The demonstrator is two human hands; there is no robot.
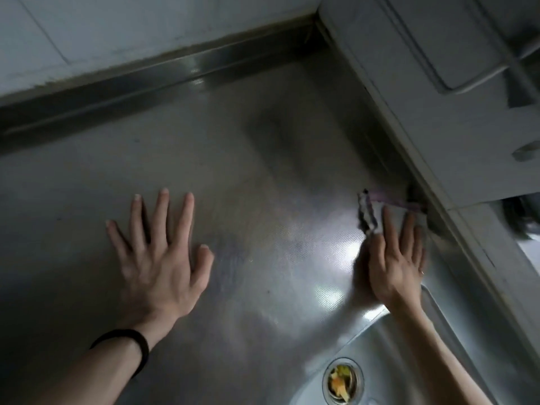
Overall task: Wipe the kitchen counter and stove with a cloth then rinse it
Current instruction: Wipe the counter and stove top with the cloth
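Steel worktop (233, 147): cloth (375, 213) just beyond sink (388, 363), pinned under right hand (394, 261), fingers (390, 229) straight, cloth projecting past them away from sink. Left hand (157, 261) well left of sink, splayed flat, empty.

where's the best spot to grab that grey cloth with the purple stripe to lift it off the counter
Probably its rumpled left edge. The grey cloth with the purple stripe lies flat under the straight fingers of the right hand, and that edge sticks out free. Come from the left, over the open steel counter, since the cloth's right side sits against the white ledge.
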